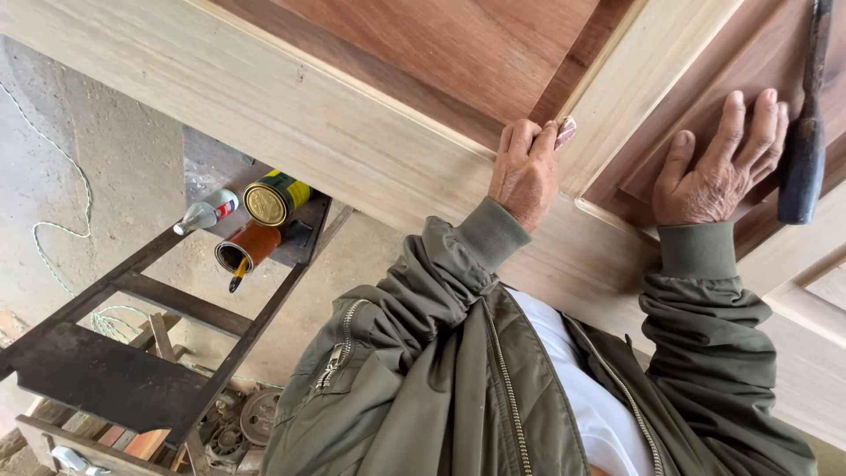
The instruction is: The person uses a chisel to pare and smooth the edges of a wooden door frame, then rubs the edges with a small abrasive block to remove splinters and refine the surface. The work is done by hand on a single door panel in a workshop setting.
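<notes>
Left hand point(524, 172) fingers clenched on sandpaper scrap point(565, 132), pressed at the pale door frame point(352, 132) edge. Right hand point(714, 167) flat, fingers released on dark panel point(749, 62), beside chisel point(804, 150). Likely mid-sanding; needs steady pressure along the edge.

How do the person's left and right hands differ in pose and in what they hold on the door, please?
The left hand is curled, while the right hand lies flat with its fingers spread. The left pinches a small sandpaper piece; the right holds nothing, beside a chisel. The left is at the pale frame, the right on the dark panel. Both come from olive jacket cuffs.
</notes>
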